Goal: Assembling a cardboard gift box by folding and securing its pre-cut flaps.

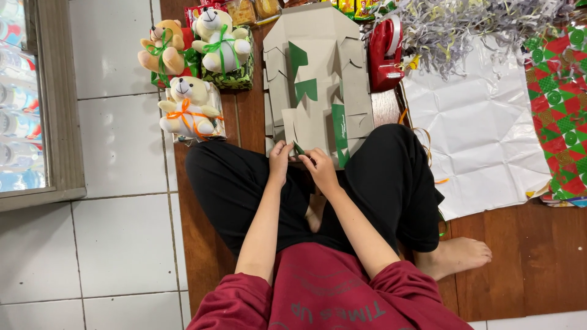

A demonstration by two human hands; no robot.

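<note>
In the head view, a flattened grey cardboard sheet (318, 79) with green patches and cut flaps is seen lying on the wooden floor (526, 256), its near end resting at the crossed legs of the seated person. Its near edge is gripped by both hands. The left hand (280, 157) is closed, with fingers curled over the edge of the cardboard. The right hand (319, 166) is closed just beside it, and a small green flap is pinched between its fingertips. The two hands are nearly touching.

Three plush bears (189, 67) tied with green and orange ribbons are placed to the left of the cardboard, partly on small wrapped boxes. A red tape dispenser (384, 55) is set just beside the cardboard's right edge. A heap of shredded paper (465, 24) is piled behind the dispenser. A creased sheet of white paper (483, 134) is spread out to the right, and patterned red and green wrapping paper (559, 116) is laid at the far right edge. White floor tiles (122, 238) are seen on the left.
</note>
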